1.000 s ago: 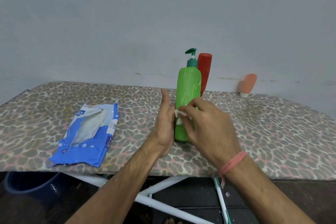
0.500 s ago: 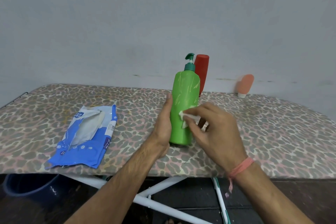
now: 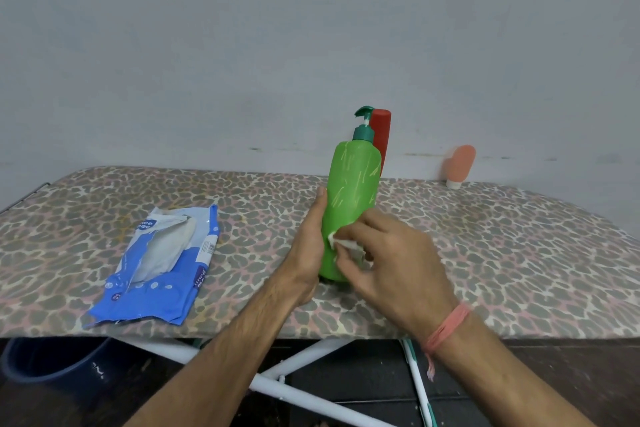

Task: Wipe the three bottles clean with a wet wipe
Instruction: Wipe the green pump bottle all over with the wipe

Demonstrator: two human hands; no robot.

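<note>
Centrally, green pump bottle (image 3: 351, 204) stands tilted on leopard-print table (image 3: 485, 253). Left hand (image 3: 308, 250) braces its left side, fingers straight. Right hand (image 3: 391, 263) pinches white wet wipe (image 3: 341, 243) against bottle's lower front. Red bottle (image 3: 381, 135) directly behind; peach bottle (image 3: 460, 163) far right by wall. Blue wipes pack (image 3: 162, 263) lies left

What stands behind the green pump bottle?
A red bottle stands behind the green pump bottle. Only its top and right edge show; the green bottle covers its lower part and base.
</note>
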